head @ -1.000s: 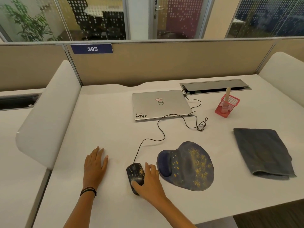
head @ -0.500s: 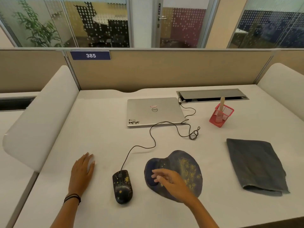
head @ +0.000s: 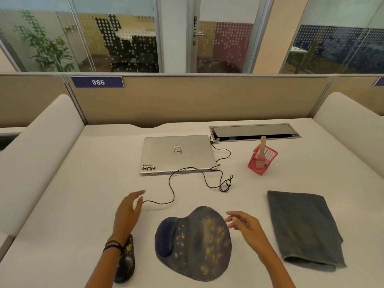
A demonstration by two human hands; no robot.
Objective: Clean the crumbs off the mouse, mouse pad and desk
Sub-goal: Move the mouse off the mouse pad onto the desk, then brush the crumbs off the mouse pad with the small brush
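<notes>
A dark blue mouse pad (head: 193,244) with a wrist rest lies on the white desk (head: 83,194), strewn with yellow crumbs. The black wired mouse (head: 126,262), also speckled with crumbs, sits to its left, partly hidden under my left forearm. My left hand (head: 127,213) hovers above the desk beyond the mouse, fingers relaxed, holding nothing. My right hand (head: 245,227) floats by the pad's right edge, fingers loosely spread and empty. A folded grey cloth (head: 303,227) lies to the right of that hand.
A shut silver laptop (head: 176,153) lies behind, the mouse cable (head: 187,175) looping to it. A red mesh holder (head: 262,160) with a wooden-handled brush stands at right. A cable hatch (head: 255,132) and beige partitions bound the back; padded side dividers flank the desk.
My right hand let go of the mouse and moved right across the pad to its right edge. My left hand lifted off the desk and moved forward; the view shifted left.
</notes>
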